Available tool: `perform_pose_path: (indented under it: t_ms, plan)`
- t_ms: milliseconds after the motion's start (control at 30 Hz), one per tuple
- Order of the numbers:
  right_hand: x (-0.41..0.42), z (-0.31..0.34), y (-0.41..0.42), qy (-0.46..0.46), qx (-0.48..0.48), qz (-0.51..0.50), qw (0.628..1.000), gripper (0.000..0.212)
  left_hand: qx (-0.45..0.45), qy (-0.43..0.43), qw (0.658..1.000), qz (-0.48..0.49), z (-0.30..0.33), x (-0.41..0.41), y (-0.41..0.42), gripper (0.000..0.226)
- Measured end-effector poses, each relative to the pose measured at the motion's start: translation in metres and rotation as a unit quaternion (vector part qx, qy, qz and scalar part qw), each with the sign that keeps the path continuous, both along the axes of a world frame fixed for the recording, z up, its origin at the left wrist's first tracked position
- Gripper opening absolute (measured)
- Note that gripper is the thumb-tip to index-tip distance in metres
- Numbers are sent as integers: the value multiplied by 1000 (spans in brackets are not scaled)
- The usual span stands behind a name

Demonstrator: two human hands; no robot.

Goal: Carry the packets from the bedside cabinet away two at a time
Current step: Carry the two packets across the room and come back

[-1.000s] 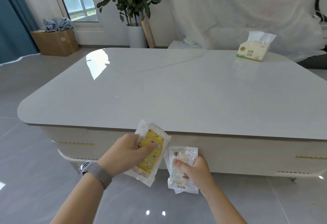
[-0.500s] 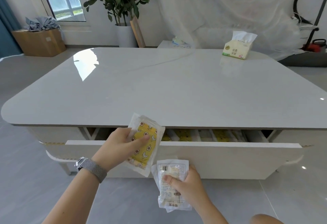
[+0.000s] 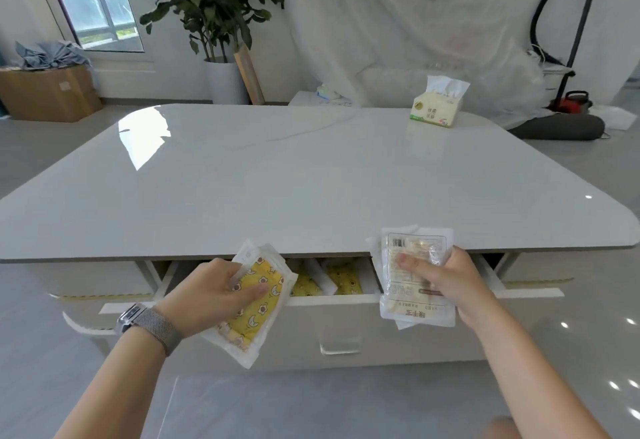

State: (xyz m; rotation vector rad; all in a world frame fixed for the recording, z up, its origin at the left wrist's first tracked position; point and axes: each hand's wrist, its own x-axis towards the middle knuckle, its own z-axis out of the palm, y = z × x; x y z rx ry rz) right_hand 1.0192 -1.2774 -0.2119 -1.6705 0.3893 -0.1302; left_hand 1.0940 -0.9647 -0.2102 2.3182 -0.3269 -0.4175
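The left hand (image 3: 207,294) had its grip clamped on a yellow packet (image 3: 254,301), thumb on top, right above the open drawer (image 3: 332,314). The right hand (image 3: 446,282) pinched a white packet (image 3: 415,277) over the drawer's right end. More yellow packets (image 3: 343,281) lay inside, under the counter (image 3: 311,178), tissue pack (image 3: 437,107) at its far corner.

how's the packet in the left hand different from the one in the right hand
The left hand grips a yellow patterned packet, while the right hand grips a pale packet with a barcode and printed text. The yellow patterned packet tilts diagonally, top end over the open drawer; the pale packet is held nearly upright, overlapping the tabletop edge. Both are flat pouches with clear sealed borders, pinched under a thumb.
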Motion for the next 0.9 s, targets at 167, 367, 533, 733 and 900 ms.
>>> perform_pose_path:
  t_ms: [167,367,533,733,900]
  plan:
    - [13,-14,-6,27,5,35,999,22,33,3,999,8,-4,7,10,40]
    - [25,-18,-15,85,1,130,988,45,9,118,993,-24,-3,12,12,25]
    - [21,-33,-29,143,8,175,974,36,-61,74,995,-28,1,9,-6,32]
    - [25,-72,-39,237,-307,32,921,33,-120,26,992,0,1,6,-12,58]
    - [21,-65,-22,299,-397,1,868,75,-125,19,992,-7,-1,2,-18,55]
